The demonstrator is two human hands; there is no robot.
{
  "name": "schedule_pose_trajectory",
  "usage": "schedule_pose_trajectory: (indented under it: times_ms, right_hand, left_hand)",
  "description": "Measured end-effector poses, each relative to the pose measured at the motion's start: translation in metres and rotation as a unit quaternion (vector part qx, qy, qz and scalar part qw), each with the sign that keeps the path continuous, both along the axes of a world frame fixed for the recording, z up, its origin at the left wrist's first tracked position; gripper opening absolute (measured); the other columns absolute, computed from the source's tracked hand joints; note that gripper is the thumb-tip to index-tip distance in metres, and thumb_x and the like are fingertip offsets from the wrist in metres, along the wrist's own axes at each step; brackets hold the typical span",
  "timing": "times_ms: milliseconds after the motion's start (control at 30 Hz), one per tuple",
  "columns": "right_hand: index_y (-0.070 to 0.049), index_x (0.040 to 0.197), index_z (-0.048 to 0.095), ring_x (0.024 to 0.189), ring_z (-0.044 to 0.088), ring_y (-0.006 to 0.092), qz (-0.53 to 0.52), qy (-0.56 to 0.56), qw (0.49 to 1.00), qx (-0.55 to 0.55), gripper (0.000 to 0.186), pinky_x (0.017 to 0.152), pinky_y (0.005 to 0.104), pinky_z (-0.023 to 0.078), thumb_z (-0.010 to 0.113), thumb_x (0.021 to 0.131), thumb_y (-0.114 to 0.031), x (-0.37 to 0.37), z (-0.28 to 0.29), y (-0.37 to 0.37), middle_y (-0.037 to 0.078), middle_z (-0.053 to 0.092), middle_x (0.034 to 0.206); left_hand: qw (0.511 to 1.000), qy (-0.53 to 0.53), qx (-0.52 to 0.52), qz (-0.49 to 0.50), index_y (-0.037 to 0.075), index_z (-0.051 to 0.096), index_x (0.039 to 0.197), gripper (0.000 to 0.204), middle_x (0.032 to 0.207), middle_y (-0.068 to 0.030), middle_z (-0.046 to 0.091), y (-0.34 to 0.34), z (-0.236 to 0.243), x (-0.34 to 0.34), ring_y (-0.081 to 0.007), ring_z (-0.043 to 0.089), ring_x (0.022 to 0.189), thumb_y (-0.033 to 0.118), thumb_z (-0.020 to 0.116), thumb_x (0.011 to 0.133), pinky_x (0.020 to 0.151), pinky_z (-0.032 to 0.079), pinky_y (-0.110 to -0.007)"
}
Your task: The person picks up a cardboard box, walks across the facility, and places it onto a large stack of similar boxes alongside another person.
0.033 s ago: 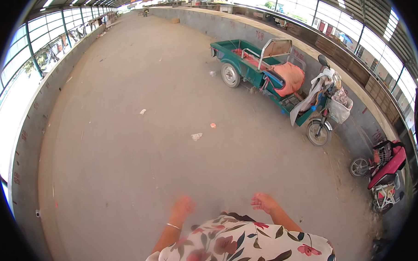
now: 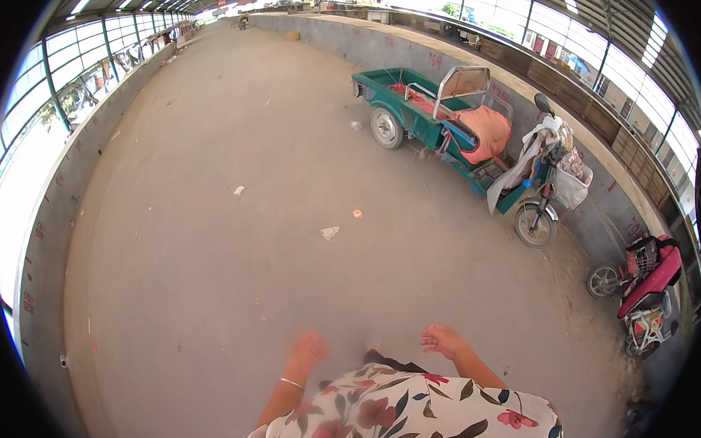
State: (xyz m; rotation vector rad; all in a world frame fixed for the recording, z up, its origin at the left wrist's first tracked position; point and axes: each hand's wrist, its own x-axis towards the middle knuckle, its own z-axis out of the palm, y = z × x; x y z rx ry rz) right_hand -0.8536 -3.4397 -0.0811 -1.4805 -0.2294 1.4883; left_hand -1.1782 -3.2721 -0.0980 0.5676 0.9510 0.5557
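Observation:
My left hand [image 2: 307, 349] hangs low in front of me, blurred, so its fingers cannot be made out; a pale bangle is on the wrist. My right hand [image 2: 440, 339] is held out at a similar height, its fingers loosely bent and apart, holding nothing. Both are over the dusty concrete floor [image 2: 251, 261], beside my floral top [image 2: 435, 417]. A dark-clad leg [image 2: 390, 363] shows between them.
A green cargo tricycle [image 2: 413, 120] with orange cloth stands along the right concrete wall [image 2: 352, 37]. A pink two-wheeler [image 2: 654, 282] is nearer at the right. A low wall [image 2: 50, 245] runs along the left. Small scraps [image 2: 329, 233] lie on the floor.
My foot and dark-clad leg show slightly more beyond my top, toward the front. The surroundings have shifted very slightly in view.

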Motion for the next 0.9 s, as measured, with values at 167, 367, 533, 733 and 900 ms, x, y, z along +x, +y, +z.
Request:
schedule_pose_trajectory:
  times_ms: [167, 367, 533, 733, 900]
  right_hand:
    - [-0.007, 0.095, 0.049, 0.080, 0.053, 0.0188, 0.021, -0.026, 0.999, -0.001, 0.024, 0.065, 0.0330, 0.047, 0.051, 0.080, -0.026, 0.025, -0.032, 0.079, 0.008, 0.052, 0.089]
    - [-0.005, 0.101, 0.050, 0.076, 0.055, 0.0189, 0.118, -0.070, 0.990, 0.021, 0.032, 0.063, 0.0312, 0.047, 0.054, 0.078, -0.027, 0.015, -0.045, 0.240, 0.009, 0.054, 0.087]
    - [-0.005, 0.110, 0.048, 0.076, 0.054, 0.0159, 0.226, -0.160, 0.960, 0.042, 0.039, 0.060, 0.0301, 0.046, 0.054, 0.079, -0.028, 0.023, -0.031, 0.314, 0.008, 0.055, 0.091]
    - [-0.005, 0.111, 0.048, 0.076, 0.053, 0.0144, 0.305, -0.171, 0.924, 0.157, 0.038, 0.060, 0.0288, 0.046, 0.052, 0.080, -0.027, 0.001, -0.034, 0.372, 0.005, 0.056, 0.090]
    - [-0.005, 0.111, 0.048, 0.077, 0.052, 0.0137, 0.344, -0.178, 0.915, 0.107, 0.040, 0.062, 0.0292, 0.045, 0.054, 0.079, -0.029, -0.006, 0.007, 0.419, 0.006, 0.056, 0.091]
  left_hand:
    - [0.999, -0.024, 0.021, 0.017, 0.005, 0.030, 0.121, 0.046, 0.115, -0.0156, 0.041, 0.044, 0.000, -0.009, -0.0303, 0.050, 0.095, 0.021, 0.048, 0.082, 0.077, 0.043, -0.039]
    - [0.972, 0.101, 0.211, -0.001, 0.004, 0.026, 0.122, 0.051, 0.113, -0.0146, 0.039, 0.127, -0.058, -0.080, -0.0288, 0.050, 0.092, 0.026, 0.049, 0.082, 0.073, 0.044, -0.038]
    - [0.982, 0.130, 0.110, 0.081, 0.007, 0.027, 0.121, 0.050, 0.109, -0.0130, 0.041, 0.151, 0.024, -0.027, -0.0278, 0.050, 0.090, 0.027, 0.049, 0.081, 0.071, 0.044, -0.038]
    - [0.984, 0.050, 0.013, 0.168, 0.009, 0.026, 0.122, 0.048, 0.111, -0.0124, 0.040, 0.201, -0.009, -0.042, -0.0270, 0.049, 0.091, 0.027, 0.047, 0.082, 0.071, 0.044, -0.037]
    - [0.974, 0.057, -0.010, 0.219, 0.008, 0.025, 0.124, 0.050, 0.115, -0.0131, 0.039, 0.289, -0.033, -0.056, -0.0279, 0.050, 0.092, 0.026, 0.045, 0.082, 0.073, 0.043, -0.038]
